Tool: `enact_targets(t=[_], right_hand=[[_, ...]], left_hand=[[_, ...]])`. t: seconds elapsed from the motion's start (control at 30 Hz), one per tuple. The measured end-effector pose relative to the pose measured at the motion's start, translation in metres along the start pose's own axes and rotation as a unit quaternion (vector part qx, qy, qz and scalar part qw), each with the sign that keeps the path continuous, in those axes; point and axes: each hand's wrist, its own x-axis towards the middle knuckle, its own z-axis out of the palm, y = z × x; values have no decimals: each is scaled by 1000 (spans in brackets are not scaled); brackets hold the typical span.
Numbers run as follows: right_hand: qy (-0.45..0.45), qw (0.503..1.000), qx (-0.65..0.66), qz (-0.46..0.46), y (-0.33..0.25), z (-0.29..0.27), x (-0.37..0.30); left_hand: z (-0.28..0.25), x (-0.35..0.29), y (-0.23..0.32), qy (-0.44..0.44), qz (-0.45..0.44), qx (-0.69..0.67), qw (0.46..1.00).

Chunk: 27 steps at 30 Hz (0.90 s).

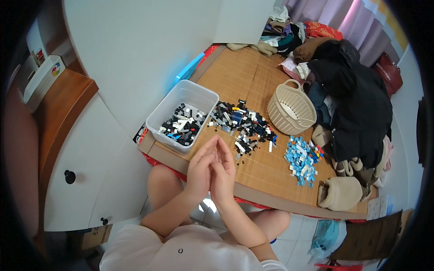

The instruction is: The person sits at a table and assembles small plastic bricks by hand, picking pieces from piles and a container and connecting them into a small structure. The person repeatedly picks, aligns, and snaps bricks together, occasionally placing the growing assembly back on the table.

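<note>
Head view is showing the left hand and right hand pressing together just before the clear plastic box of small dark bricks; whether they are holding anything is staying hidden.

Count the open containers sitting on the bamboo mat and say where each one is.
2. A clear plastic bin with small bricks inside stands at the mat's left edge; a beige handled basket stands right of the loose brick pile. The clothes heap might hide others.
</note>
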Motion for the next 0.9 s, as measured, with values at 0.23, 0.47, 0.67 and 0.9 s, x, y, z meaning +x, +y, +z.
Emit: enact_targets(t=[0.23, 0.47, 0.67, 0.9], right_hand=[[109, 993, -34, 33, 16, -87, -8], [179, 974, -139, 14, 8, -136, 15], [158, 959, -230, 43, 0, -145, 48], [147, 955, -242, 86, -7, -127, 52]], left_hand=[[-10, 7, -73, -17, -159, -3, 987], [-18, 27, -102, 10, -154, 58, 986], [-20, 48, -111, -21, -169, 97, 981], [-18, 57, -116, -20, -162, 146, 976]])
